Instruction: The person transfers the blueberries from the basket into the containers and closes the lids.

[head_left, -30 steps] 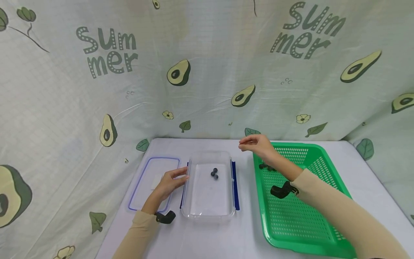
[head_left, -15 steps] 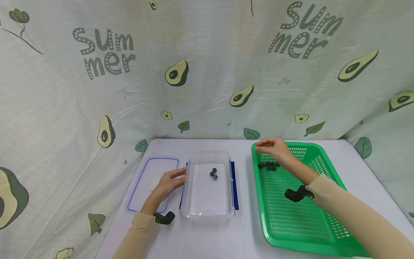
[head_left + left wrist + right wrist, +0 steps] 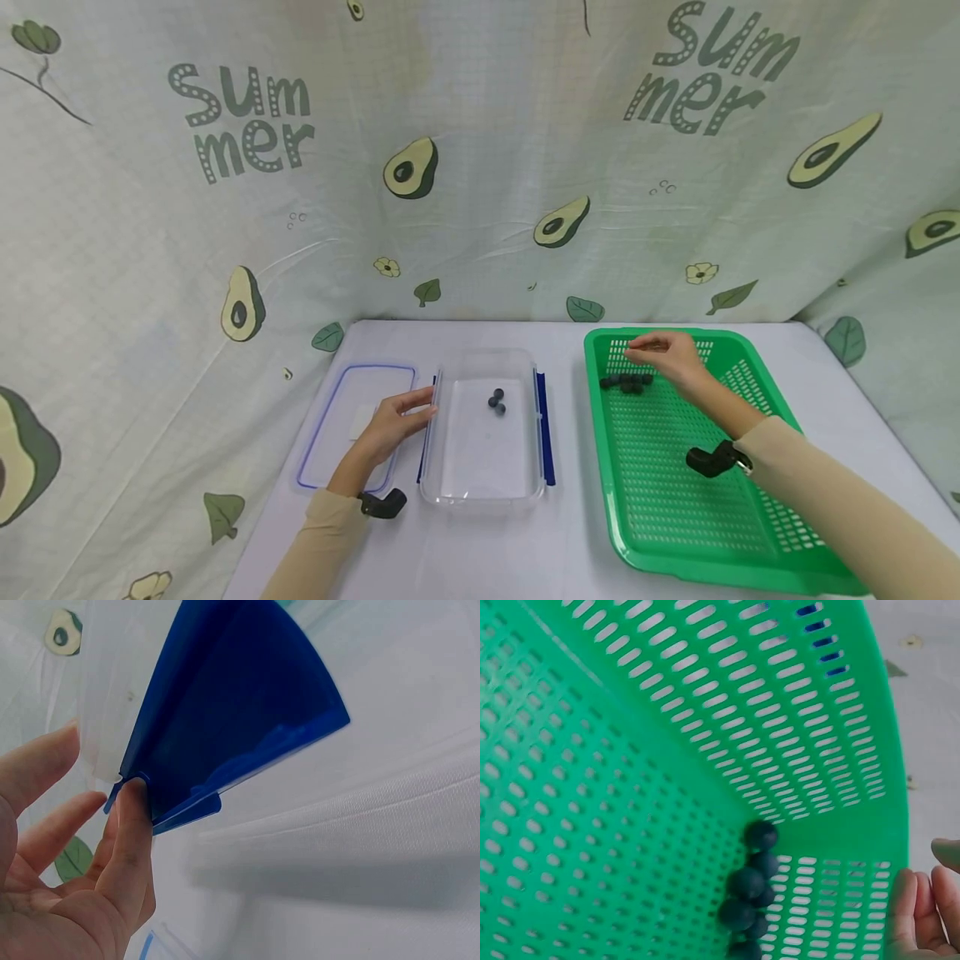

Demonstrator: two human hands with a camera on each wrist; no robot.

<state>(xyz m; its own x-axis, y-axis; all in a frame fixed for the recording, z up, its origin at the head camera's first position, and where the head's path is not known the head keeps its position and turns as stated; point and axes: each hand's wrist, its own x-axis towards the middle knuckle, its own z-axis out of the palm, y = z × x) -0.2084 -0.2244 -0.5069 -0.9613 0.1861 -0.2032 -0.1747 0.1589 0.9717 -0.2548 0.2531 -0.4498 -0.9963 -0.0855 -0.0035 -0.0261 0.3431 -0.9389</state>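
A clear plastic container (image 3: 480, 458) stands mid-table, with three blueberries (image 3: 496, 402) inside it. Its blue locking flaps hang outward on both long sides. My left hand (image 3: 393, 423) rests against the container's left wall, fingertips touching the blue flap (image 3: 240, 697) there. Over the far left part of a green basket (image 3: 690, 500) hovers my right hand (image 3: 671, 354), fingers loosely bent, nothing showing between them. Several more blueberries (image 3: 628, 382) lie below it in the basket's far left corner. In the right wrist view, the right fingers (image 3: 907, 907) appear beside the basket's rim.
A clear lid with a blue seal (image 3: 341, 400) lies flat on the white table (image 3: 480, 550), left of the container and partly behind the left arm. A patterned curtain (image 3: 480, 167) rises directly behind the table edge.
My right hand has moved right and slightly down, from beyond the basket's far left corner to over the basket, uncovering the blueberries there. My left hand stays at the container.
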